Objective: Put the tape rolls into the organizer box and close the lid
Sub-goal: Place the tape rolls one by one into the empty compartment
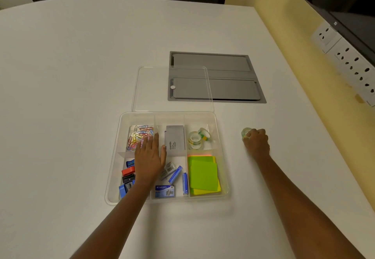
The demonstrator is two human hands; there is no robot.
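The organizer box (220,137) is sitting open on the white surface (71,96), its lid (154,88) lying just behind it. The right hand (256,143), fingers closing around a tape roll (245,132), is resting on bare surface right of the box; the left hand (150,157) is lying flat, fingers spread, over its dividers, with more tape rolls (197,139) in its far right compartment
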